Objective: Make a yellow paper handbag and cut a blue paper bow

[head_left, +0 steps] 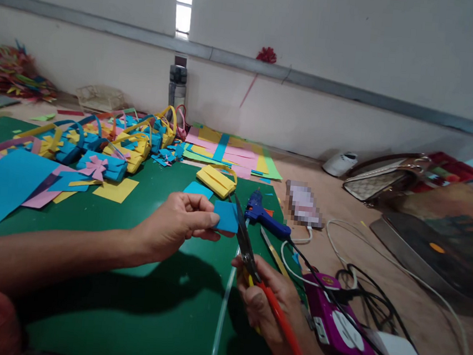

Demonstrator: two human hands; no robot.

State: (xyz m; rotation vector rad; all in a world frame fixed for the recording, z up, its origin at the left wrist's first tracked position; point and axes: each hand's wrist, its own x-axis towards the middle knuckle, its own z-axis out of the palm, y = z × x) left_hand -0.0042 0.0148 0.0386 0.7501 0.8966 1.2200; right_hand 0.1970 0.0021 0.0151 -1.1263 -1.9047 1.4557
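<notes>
Between the thumb and fingers of my left hand [182,220] is a small blue paper piece [227,217], held up above the green mat. My right hand [269,298] grips the orange-handled scissors [246,248], whose dark blades point up and stand against the paper's right edge. Whether the blades are parted around the paper is hard to make out. Just beyond lies a folded yellow paper bag [216,181] with a handle. Another blue paper square [199,189] rests flat behind my left hand. A clear glue stick [223,310] extends below the scissors.
A blue glue gun [266,214] lies right of the scissors, its cable running to a purple power strip [336,315]. Several finished paper bags [104,165] crowd the left. Coloured paper sheets [230,152] and a bottle [177,91] stand at the back. A phone [304,203] lies on the right.
</notes>
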